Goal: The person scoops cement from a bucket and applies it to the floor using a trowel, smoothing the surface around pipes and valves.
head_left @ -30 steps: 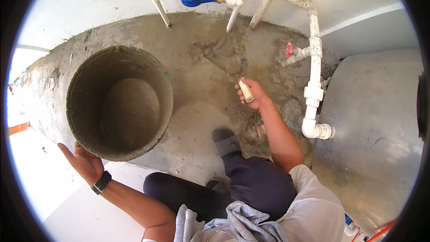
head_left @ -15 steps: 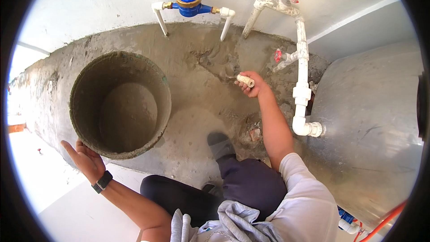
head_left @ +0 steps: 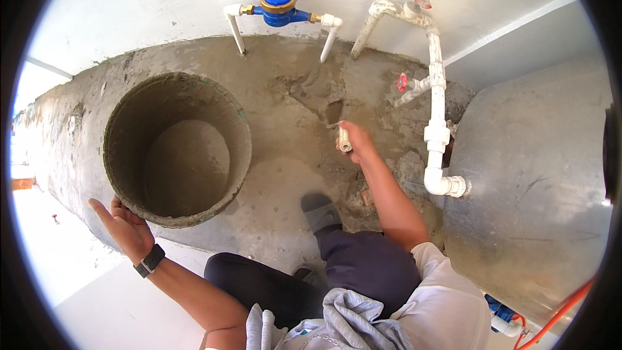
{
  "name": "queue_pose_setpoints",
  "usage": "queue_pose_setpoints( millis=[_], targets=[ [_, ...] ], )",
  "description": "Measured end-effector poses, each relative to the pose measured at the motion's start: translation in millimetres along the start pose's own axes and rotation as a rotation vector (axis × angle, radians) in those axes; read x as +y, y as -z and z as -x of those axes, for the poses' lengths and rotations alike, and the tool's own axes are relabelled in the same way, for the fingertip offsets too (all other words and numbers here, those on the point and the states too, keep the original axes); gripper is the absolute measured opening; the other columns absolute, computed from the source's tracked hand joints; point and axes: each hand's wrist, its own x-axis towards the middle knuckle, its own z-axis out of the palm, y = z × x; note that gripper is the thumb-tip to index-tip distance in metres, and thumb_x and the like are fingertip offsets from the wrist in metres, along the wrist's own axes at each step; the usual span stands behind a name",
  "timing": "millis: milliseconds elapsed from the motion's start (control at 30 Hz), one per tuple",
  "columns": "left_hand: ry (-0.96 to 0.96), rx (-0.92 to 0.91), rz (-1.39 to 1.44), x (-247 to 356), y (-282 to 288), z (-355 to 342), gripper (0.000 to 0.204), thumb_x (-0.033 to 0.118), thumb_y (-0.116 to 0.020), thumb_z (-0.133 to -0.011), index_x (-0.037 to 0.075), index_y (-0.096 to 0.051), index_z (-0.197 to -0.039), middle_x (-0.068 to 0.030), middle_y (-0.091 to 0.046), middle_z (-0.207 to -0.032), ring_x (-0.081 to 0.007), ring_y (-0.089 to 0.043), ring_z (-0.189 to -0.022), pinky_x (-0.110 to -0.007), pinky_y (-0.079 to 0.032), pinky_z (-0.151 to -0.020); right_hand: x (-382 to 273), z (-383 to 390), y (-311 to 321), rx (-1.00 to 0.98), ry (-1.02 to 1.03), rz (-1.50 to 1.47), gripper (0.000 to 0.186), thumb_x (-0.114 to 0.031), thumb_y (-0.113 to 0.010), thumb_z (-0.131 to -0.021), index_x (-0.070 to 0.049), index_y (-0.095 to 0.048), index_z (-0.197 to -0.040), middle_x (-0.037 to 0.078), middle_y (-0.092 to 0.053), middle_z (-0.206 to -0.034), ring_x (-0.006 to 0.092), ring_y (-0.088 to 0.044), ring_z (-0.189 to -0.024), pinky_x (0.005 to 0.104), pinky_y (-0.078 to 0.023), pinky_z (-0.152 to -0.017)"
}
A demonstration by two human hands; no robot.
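My right hand [head_left: 358, 141] is closed round the pale, cylindrical handle of a trowel [head_left: 344, 140]. The trowel's small, mortar-coloured blade [head_left: 335, 111] is against the wet mortar [head_left: 310, 94] on the ground. At the left stands a large, round bucket [head_left: 238, 149], its inside coated with grey mortar. My left hand [head_left: 127, 230] is at the bucket's near left rim, thumb stretched away and fingers against or just under the outer wall; whether they bear any weight I cannot tell.
A blue water meter [head_left: 278, 10] on white pipes stands by the white wall [head_left: 162, 0]. To the right, a white pipe [head_left: 437, 110] with red-handled valves [head_left: 402, 82] joins a large metal tank [head_left: 531, 155]. My slippered foot [head_left: 319, 212] rests near broken rubble [head_left: 366, 196].
My right hand has drawn slightly toward me and turned, so the trowel handle points more toward me and its blade shows more plainly. The left hand stays by the bucket rim.
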Motion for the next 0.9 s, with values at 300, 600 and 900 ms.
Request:
queue_pose_setpoints(
  millis=[300,600,900],
  targets=[
    [0.009,-0.005,0.007,1.9,-11.0,6.5,0.087,0.074,-0.043,-0.102,-0.010,-0.058,-0.123,-0.0147,-0.071,-0.107,-0.0177,-0.065,-0.095,-0.028,-0.051,-0.087,-19.7,-29.1,35.2,-0.141,-0.165,-0.157,0.029,-0.036,-0.062,-0.099,-0.007,-0.063,-0.104,0.004,-0.063,-0.072,0.0153,-0.062,-0.054,0.0294,-0.042,-0.039],
    [0.009,0.003,0.017,2.6,-14.2,7.5,0.087,0.073,-0.043,-0.102,-0.010,-0.059,-0.122,-0.0159,-0.071,-0.107,-0.0187,-0.066,-0.095,-0.029,-0.052,-0.088,-16.1,-41.2,11.1,-0.309,-0.394,-0.286,0.030,-0.037,-0.062,-0.099,-0.007,-0.060,-0.100,0.004,-0.061,-0.073,0.0128,-0.059,-0.053,0.0257,-0.043,-0.040],
    [-0.007,0.010,0.009,-2.4,-5.8,4.1,0.088,0.073,-0.040,-0.103,-0.010,-0.060,-0.121,-0.0140,-0.070,-0.103,-0.0170,-0.065,-0.089,-0.026,-0.052,-0.083,2.9,-6.4,19.3,-0.234,-0.125,-0.199,0.031,-0.037,-0.060,-0.100,-0.006,-0.061,-0.103,0.006,-0.063,-0.073,0.0150,-0.061,-0.052,0.0271,-0.043,-0.040]
  ],
)
